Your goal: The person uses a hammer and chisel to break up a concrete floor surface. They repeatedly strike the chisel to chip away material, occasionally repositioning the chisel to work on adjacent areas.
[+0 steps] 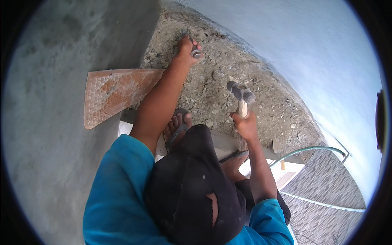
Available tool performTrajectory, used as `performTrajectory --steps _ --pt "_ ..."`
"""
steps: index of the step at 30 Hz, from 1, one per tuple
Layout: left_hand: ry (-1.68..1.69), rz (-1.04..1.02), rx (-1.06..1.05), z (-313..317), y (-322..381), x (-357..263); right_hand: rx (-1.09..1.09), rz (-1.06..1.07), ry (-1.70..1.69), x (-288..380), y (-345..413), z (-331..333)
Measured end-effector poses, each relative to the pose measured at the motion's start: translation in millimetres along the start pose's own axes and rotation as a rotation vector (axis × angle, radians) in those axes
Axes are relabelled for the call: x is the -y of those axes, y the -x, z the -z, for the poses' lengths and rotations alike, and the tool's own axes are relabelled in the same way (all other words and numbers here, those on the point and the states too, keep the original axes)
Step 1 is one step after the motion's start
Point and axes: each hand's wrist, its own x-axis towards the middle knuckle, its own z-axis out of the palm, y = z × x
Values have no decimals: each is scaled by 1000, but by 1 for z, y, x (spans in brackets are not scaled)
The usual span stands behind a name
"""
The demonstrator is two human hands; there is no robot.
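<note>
My left hand (pixel 186 49) is closed around a metal chisel (pixel 196 54) near the top of the head view. The chisel's round struck end points back toward me; its far end is mostly behind my hand, near the rough, broken ground (pixel 211 79). In my right hand (pixel 246 125) is a ball-peen hammer (pixel 241 92), gripped by its wooden handle. The hammer's head is raised above the rubble, apart from the chisel. Loose chips and small stones cover the rough surface between both hands.
A terracotta-coloured tile with a honeycomb pattern (pixel 113 92) leans by the grey wall (pixel 61 92) on the left. A pale wall (pixel 294 39) bounds the right side. Lower right, a green hose (pixel 306 148) arcs over striped flooring (pixel 330 180). My sandalled foot (pixel 177 125) is at the ledge.
</note>
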Motion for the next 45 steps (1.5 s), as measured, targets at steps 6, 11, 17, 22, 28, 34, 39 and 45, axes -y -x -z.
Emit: performTrajectory --steps 6,11,17,22,28,34,39,45 --pt "22 398 25 44 31 96 14 134 348 15 20 50" --pt "-70 598 -61 77 67 164 58 131 735 40 44 118" --pt "-373 362 125 58 87 151 50 206 1050 26 75 184" --pt "-374 238 124 35 114 115 83 145 1141 -25 61 191" --pt "-677 -31 111 40 175 79 105 345 1332 -61 31 218" --pt "-943 -125 -136 20 256 86 168 371 1584 -110 -44 223" --pt "-1049 -136 -296 14 329 103 254 304 1418 -118 -75 216" --pt "-1054 -66 -474 3 355 145 480 42 180 -154 -78 198"
